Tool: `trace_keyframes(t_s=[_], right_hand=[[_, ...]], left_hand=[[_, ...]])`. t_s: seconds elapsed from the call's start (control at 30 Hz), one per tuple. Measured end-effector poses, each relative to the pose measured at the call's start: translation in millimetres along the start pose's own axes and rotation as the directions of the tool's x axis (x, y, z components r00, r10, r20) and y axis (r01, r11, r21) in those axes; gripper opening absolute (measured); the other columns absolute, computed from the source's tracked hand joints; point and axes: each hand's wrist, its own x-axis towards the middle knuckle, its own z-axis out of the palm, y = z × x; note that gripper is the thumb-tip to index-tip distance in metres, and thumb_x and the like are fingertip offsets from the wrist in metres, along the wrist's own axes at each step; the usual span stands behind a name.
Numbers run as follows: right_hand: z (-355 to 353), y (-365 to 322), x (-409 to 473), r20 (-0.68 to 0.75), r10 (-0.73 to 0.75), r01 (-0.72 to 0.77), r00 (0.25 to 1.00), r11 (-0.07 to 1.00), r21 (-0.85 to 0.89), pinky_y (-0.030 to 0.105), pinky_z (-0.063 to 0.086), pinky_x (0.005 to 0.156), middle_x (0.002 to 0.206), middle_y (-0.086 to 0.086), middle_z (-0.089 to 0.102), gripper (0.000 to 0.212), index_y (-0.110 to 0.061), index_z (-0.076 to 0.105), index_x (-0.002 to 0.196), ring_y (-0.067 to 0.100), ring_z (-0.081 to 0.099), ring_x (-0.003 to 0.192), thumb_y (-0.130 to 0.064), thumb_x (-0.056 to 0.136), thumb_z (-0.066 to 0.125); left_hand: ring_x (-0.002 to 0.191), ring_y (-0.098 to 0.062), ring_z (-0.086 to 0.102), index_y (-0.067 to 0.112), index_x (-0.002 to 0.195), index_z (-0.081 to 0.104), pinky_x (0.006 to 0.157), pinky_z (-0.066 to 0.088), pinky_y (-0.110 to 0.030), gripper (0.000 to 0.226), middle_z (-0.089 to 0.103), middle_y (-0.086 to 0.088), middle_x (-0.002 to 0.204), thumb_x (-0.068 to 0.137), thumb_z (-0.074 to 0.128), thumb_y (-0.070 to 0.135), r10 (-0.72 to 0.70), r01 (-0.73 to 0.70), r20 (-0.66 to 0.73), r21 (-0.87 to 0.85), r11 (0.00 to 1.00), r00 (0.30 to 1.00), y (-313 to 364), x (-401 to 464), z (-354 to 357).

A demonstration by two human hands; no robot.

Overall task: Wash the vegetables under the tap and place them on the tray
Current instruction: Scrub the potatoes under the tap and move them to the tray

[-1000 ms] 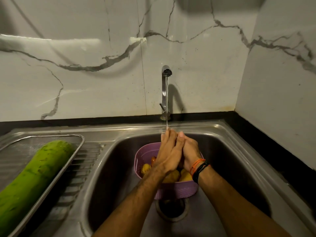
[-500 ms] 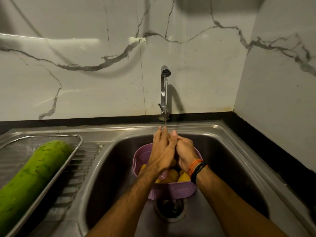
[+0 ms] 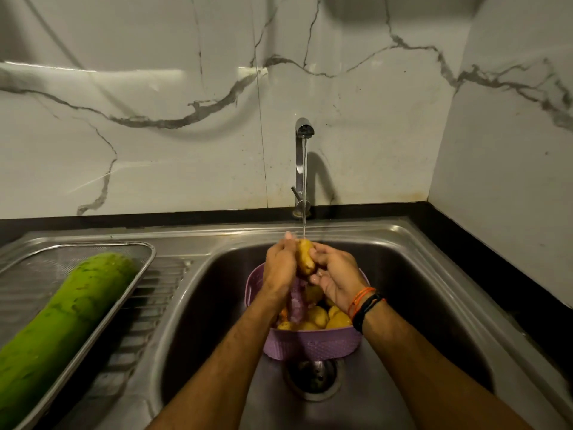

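Potato (image 3: 305,257) gripped by left hand (image 3: 279,268), right hand (image 3: 336,274) | basket (image 3: 310,342) contents half hidden

White marble wall panels (image 3: 173,156) with grey veins rose behind the sink and met at a corner on the right. A black surface (image 3: 483,243) edged the steel along the back and right side. A round drain (image 3: 313,378) sat in the basin floor.

I can read no text, label, brand, number or sign anywhere in my view.
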Motion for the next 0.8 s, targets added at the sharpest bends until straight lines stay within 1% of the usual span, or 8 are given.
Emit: trace_keyframes(t_s=[0.1,0.27,0.37,0.47,0.6,0.67,0.73,0.8], right_hand=[[0,-3,-1,0.006,0.064,-0.064,0.998,0.989,0.132,0.046,0.052,0.088,0.108,0.019,0.065,0.027,0.000,0.057,0.122,0.032,0.061,0.108,0.001,0.100,0.041],[-3,-2,3,0.025,0.142,-0.143,0.990,0.944,0.299,0.055,0.047,0.098,0.127,0.029,0.057,0.034,0.006,0.049,0.132,0.042,0.055,0.121,-0.003,0.101,0.037],[-2,-3,1,0.032,0.167,-0.168,0.985,0.929,0.331,0.056,0.049,0.091,0.134,0.029,0.053,0.040,0.006,0.047,0.135,0.042,0.053,0.123,-0.012,0.101,0.039],[-1,-4,0,0.028,0.161,-0.161,0.987,0.922,0.353,0.055,0.050,0.082,0.136,0.028,0.051,0.041,0.004,0.048,0.135,0.042,0.053,0.123,-0.018,0.102,0.039],[2,-7,-2,0.011,0.110,-0.110,0.994,0.972,0.209,0.046,0.053,0.083,0.113,0.021,0.066,0.039,0.001,0.056,0.128,0.033,0.062,0.105,-0.022,0.102,0.038],[6,-8,-6,0.016,0.080,-0.081,0.997,0.991,0.110,0.043,0.053,0.085,0.096,0.014,0.071,0.041,0.000,0.054,0.132,0.029,0.064,0.099,-0.023,0.102,0.038],[8,-9,-8,0.021,0.072,-0.073,0.997,0.997,0.023,0.043,0.050,0.092,0.114,0.017,0.068,0.042,0.000,0.052,0.133,0.031,0.062,0.110,-0.025,0.102,0.038],[9,-12,-13,0.023,0.060,-0.059,0.998,0.998,-0.038,0.040,0.051,0.095,0.120,0.020,0.067,0.041,-0.001,0.055,0.130,0.031,0.064,0.111,-0.027,0.104,0.037]], left_hand=[[0.100,-0.032,0.065,0.008,0.091,0.064,0.094,0.052,-0.042,0.046,0.068,-0.018,0.098,0.106,0.035,0.040,-0.176,0.167,-0.011,-0.268,0.949,0.984,4,0,-6],[0.113,-0.032,0.061,0.001,0.122,0.060,0.099,0.049,-0.045,0.058,0.066,-0.020,0.118,0.105,0.030,0.048,-0.310,0.300,0.049,-0.434,0.850,0.950,8,-4,-13],[0.117,-0.034,0.059,0.003,0.126,0.059,0.100,0.048,-0.045,0.063,0.064,-0.021,0.123,0.103,0.029,0.054,-0.345,0.335,0.071,-0.488,0.806,0.936,8,-3,-13],[0.119,-0.035,0.058,0.004,0.128,0.057,0.092,0.049,-0.044,0.067,0.062,-0.021,0.127,0.102,0.027,0.058,-0.368,0.372,0.118,-0.536,0.758,0.922,10,-5,-13],[0.118,-0.037,0.057,0.005,0.125,0.055,0.081,0.051,-0.045,0.068,0.059,-0.023,0.128,0.099,0.028,0.062,-0.381,0.427,0.208,-0.583,0.691,0.901,12,-9,-13],[0.119,-0.040,0.056,0.004,0.118,0.055,0.086,0.050,-0.049,0.065,0.059,-0.025,0.125,0.099,0.032,0.062,-0.398,0.449,0.230,-0.620,0.643,0.888,13,-10,-14],[0.118,-0.043,0.055,0.004,0.114,0.054,0.092,0.046,-0.055,0.062,0.059,-0.025,0.118,0.098,0.037,0.061,-0.408,0.470,0.260,-0.656,0.591,0.875,17,-15,-15],[0.112,-0.040,0.058,0.008,0.119,0.057,0.088,0.049,-0.053,0.055,0.060,-0.023,0.115,0.096,0.044,0.057,-0.407,0.482,0.280,-0.664,0.572,0.869,22,-22,-19]])
